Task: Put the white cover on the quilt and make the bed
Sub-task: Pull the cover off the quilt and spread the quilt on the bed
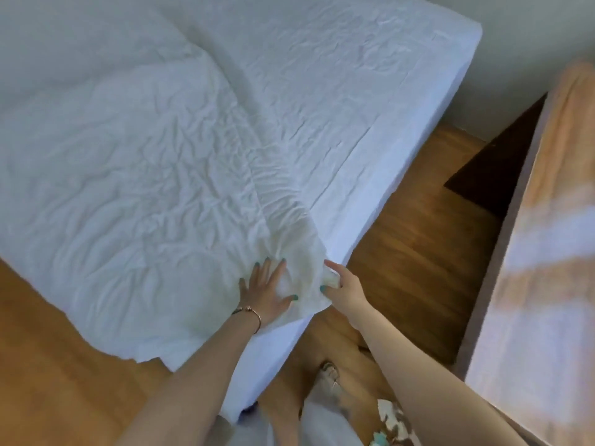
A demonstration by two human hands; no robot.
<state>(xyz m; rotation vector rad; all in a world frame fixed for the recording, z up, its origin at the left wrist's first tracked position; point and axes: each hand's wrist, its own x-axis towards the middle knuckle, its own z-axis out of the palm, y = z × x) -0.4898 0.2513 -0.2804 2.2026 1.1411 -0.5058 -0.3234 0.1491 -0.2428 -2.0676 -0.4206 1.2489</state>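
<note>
A crumpled white quilt in its white cover (pixel 128 175) lies spread over the left part of the bed (pixel 354 91), one edge hanging over the near side. My left hand (pixel 267 291) presses flat on the quilt's near corner, fingers spread, a bracelet on the wrist. My right hand (pixel 341 288) pinches that same corner of the cover between thumb and fingers, right at the corner of the mattress.
The bed's white fitted sheet is bare on the right. Wooden floor (pixel 415 239) runs around the bed. A second bed or bench with a pale striped cover (pixel 547 252) stands at the right. My foot (pixel 328 378) is by the mattress corner.
</note>
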